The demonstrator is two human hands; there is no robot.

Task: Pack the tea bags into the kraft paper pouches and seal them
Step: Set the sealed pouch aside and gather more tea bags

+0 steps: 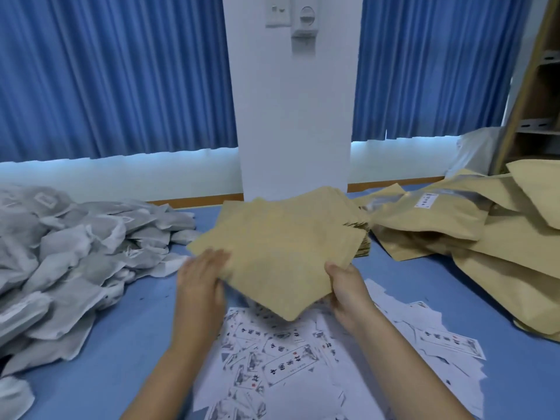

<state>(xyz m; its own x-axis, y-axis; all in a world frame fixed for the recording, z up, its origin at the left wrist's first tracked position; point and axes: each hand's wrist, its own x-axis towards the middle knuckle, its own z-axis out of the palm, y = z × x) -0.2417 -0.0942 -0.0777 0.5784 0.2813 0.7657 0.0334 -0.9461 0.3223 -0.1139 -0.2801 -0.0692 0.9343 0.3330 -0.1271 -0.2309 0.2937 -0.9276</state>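
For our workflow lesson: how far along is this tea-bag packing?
Done: several bulging kraft pouches piled at right. In hand: the right hand grips flat pouches, the left hand touches them. Remaining: a large heap of tea bags at left.

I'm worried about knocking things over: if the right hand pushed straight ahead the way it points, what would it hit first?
Probably the stack of flat pouches lying on the table just beyond the right hand, which grips the held pouches; depth is hard to judge.

Matt kraft paper pouches (pixel 272 250); blue cloth curtains (pixel 115 74).
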